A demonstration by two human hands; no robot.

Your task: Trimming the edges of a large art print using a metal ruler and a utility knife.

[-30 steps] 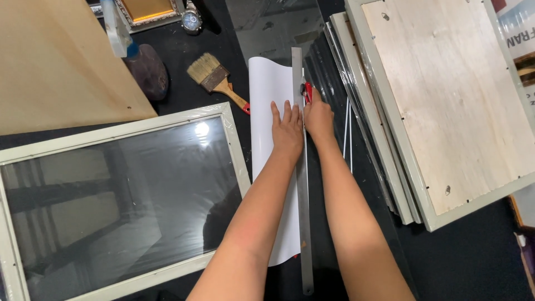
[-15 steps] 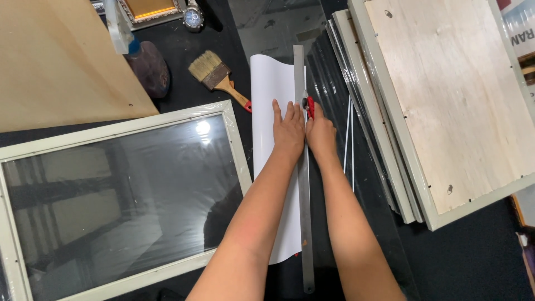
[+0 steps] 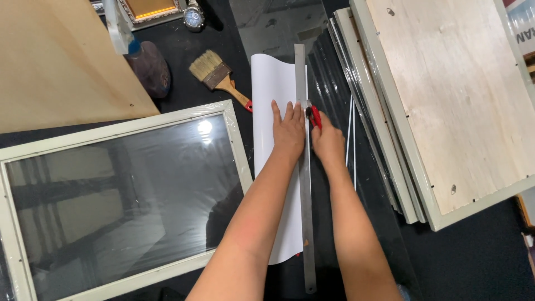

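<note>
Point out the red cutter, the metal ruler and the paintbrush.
red cutter point(image 3: 315, 116), head view, on its red body above the right hand.
metal ruler point(image 3: 306, 223), head view, on the bare lower stretch of the blade.
paintbrush point(image 3: 205, 64), head view, on the pale bristles.

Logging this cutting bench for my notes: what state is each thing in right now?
White paper sheet: flat, far end curled up, under the ruler.
Long steel ruler: lying along the sheet's right edge, pressed by left hand.
Red utility knife: gripped in right hand, against the ruler.
Wood-handled paintbrush: lying idle.
Pale glazed frame: flat, film-wrapped.
</note>
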